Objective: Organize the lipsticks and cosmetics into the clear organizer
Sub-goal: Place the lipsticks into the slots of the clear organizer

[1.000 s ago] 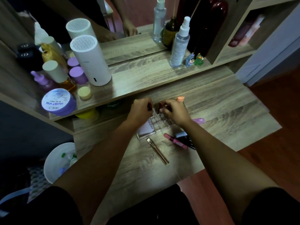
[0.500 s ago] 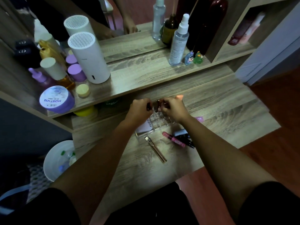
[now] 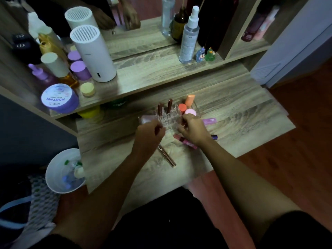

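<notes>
The clear organizer [image 3: 170,121] sits on the lower desk surface. Two dark brown lipsticks [image 3: 160,109] [image 3: 169,106] stand upright in its back slots, beside orange [image 3: 182,108] and pink [image 3: 190,112] capped items. My left hand [image 3: 149,135] hovers at its front left with fingers curled; a dark sliver shows between thumb and fingers, unclear what. My right hand [image 3: 195,131] is curled at the front right edge, nothing visible in it. A pink lipstick [image 3: 183,140], a gold tube [image 3: 167,157] and a purple tube [image 3: 209,121] lie loose on the desk.
A pink palette [image 3: 145,119] lies left of the organizer. The upper shelf [image 3: 152,76] holds a white cylinder [image 3: 93,54], bottles, jars and a spray bottle [image 3: 188,38]. A white bin [image 3: 62,171] stands on the floor at the left.
Both hands have pulled back toward me from the organizer's back slots. The two brown lipsticks they held there now stand free and upright in it.
</notes>
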Demonstrator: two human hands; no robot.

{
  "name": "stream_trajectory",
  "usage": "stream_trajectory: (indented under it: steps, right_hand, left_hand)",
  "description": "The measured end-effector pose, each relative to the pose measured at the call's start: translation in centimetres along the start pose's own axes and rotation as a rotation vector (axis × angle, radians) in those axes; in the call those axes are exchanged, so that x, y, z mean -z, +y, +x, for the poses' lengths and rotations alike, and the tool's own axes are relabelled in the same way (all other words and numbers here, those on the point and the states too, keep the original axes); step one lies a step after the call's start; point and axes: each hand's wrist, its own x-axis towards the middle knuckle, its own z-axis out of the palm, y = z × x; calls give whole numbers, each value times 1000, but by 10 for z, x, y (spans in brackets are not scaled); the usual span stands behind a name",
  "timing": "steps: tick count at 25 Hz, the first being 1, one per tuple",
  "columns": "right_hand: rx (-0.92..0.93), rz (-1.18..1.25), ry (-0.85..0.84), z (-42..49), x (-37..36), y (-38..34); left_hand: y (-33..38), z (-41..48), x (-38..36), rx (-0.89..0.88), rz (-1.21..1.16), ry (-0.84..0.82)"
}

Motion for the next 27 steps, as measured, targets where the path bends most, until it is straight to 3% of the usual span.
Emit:
stream_trajectory:
  steps: [6,13,16,20,23,27]
  right_hand:
    - [-23,-236,-182,-27,-26,14]
    - [-39,-244,-141,-20,-36,10]
    - [-53,-134,-7,-25,-30,12]
    - [-84,233,286,-14,0,15]
    - [-127,496,384,11,18,10]
    - [-124,597,390,36,19,6]
  left_hand:
    - [-19,-30,-36,587,30,-73]
    - [-19,-19,-49,707,-16,-100]
    - [-19,-24,-42,678,-178,-110]
    - [-6,-13,-19,422,-275,43]
    - [3,14,-5,249,-288,213]
    - [2,34,-6,195,-302,277]
